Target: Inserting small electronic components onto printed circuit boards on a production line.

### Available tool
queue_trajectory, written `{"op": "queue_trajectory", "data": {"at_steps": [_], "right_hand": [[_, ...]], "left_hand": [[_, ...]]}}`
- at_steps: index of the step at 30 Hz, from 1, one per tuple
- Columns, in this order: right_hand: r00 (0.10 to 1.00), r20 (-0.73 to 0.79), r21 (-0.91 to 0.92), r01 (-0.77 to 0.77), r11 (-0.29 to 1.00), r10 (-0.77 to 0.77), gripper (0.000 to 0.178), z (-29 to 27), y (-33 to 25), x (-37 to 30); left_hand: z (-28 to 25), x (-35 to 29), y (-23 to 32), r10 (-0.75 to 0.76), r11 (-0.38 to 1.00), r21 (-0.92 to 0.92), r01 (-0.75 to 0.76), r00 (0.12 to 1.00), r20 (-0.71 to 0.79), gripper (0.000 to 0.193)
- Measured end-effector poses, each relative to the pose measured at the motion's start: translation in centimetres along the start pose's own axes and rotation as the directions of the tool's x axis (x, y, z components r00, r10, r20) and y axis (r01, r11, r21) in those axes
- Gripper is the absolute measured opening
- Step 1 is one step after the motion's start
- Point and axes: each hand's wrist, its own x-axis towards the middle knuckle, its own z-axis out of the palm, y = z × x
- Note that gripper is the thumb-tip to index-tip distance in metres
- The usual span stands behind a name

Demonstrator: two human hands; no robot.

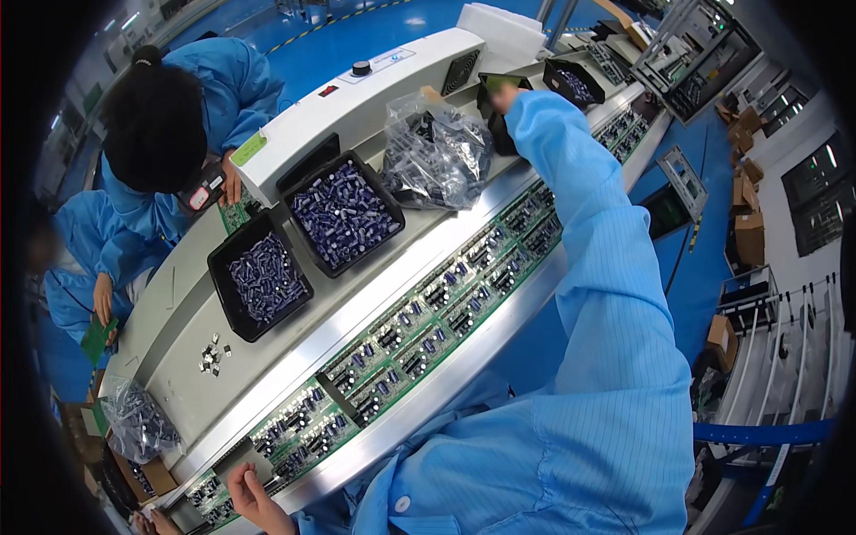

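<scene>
My right arm, in a blue sleeve, stretches far across the line, and my right hand (506, 96) is at the mouth of a black bin (501, 134). Blur and the bin hide its fingers. Close to the front rail, my left hand (254, 501) hovers beside the circuit boards with fingers curled in; anything inside them is hidden. Green circuit boards (419, 334) carrying dark cylindrical capacitors run along the metal conveyor track (267, 406). Two black trays, a nearer tray (234, 312) and a farther tray (392, 234), hold many purple-blue capacitors.
A clear plastic bag (437, 156) of dark parts lies beside the trays. Small loose parts (212, 357) are scattered on the bench. Another bag (138, 423) sits at left. A black parts bin (575, 82) stands at the far end. Co-workers in blue (223, 89) work opposite.
</scene>
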Motion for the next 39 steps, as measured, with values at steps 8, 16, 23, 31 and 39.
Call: {"op": "queue_trajectory", "data": {"at_steps": [8,16,23,31,39], "right_hand": [[0.988,0.036,0.339,-0.155,0.928,0.152,0.036,-2.5,-0.5,-0.3],[0.908,0.244,0.816,-0.382,0.434,0.340,0.032,-5.8,-0.2,-1.9],[0.801,0.489,0.872,-0.453,-0.184,0.345,0.031,-7.4,0.0,-3.2],[0.801,0.564,0.545,-0.543,-0.638,-0.201,0.032,-9.3,3.3,-6.0],[0.573,0.430,0.421,-0.811,-0.406,-0.697,0.038,-12.2,-5.5,-14.6]], "left_hand": [[-0.3,0.1,0.2,-0.005,1.000,0.021,0.005,1.000,0.014,0.016],[-0.4,-0.7,1.2,0.027,0.999,0.022,-0.027,1.000,-0.004,0.016],[-0.9,-0.6,1.2,-0.002,0.999,-0.046,0.002,1.000,0.003,0.014],[-0.7,-0.9,2.3,0.050,0.997,-0.061,-0.047,0.998,0.036,0.013],[-1.1,-2.4,3.3,0.049,0.988,-0.144,-0.052,0.999,-0.023,0.013]]}}
